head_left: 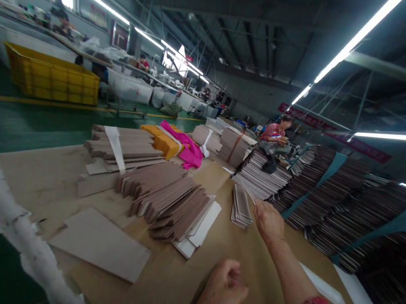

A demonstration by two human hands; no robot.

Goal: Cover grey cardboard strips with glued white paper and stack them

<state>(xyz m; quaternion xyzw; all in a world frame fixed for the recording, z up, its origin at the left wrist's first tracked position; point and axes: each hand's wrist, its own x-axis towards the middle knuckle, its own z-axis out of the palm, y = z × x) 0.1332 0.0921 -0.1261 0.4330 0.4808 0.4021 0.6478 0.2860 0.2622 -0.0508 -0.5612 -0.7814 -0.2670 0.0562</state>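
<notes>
My right hand [268, 221] reaches over the paper-covered table, its fingers closed just right of a small stack of narrow grey-brown boards [242, 207]. Whatever those fingers may pinch is hidden. Closer to me, my left hand [223, 291] is curled above the brown paper [171, 301], with nothing visible in it. Left of both hands lies a fanned row of grey-brown cardboard pieces [165, 192], with a few white pieces [198, 231] at its near end. A single large flat board [101, 243] rests near the left table edge.
Tall stacks of dark-edged boards [327, 192], tied with teal strips, line the right side. Farther back are a bundle with a white band [123, 144], yellow pieces [162, 140] and pink cloth [184, 146]. A person [277, 133] sits beyond. A yellow bin [51, 76] stands left.
</notes>
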